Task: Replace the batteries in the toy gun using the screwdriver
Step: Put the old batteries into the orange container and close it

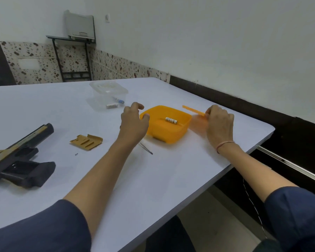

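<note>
Dark blue sleeves (44, 228) fill the lower edge of the frame, with both forearms reaching up over the white table (153, 179).

1. Toy gun (20, 160): lies on its side at the lower left, well apart from both hands. The body looks like rigid plastic, probably light. Take it by the grip and keep it flat on the table during refitting.
2. Battery cover (86, 141): tan, thin and ribbed, lying loose right of the gun. Likely to flex, so hold it by the edges.
3. Screw (76, 154): 1 tiny dark speck just below the cover. Easily lost.
4. Screwdriver (146, 149): slim shaft showing beside the left forearm, handle hidden.
5. Left hand (135, 120): fingers curled, thumb at the near rim of the orange box (173, 135). Whether it grips the rim cannot be told.
6. Batteries (171, 120): small smooth cylinders inside the orange box. Expect them to roll, so pinch across the middle.
7. Right hand (219, 120): pinches the orange lid (193, 110), raised just right of the box.
8. Clear box (107, 95): farther back at centre, holding more cells (112, 105).
</note>
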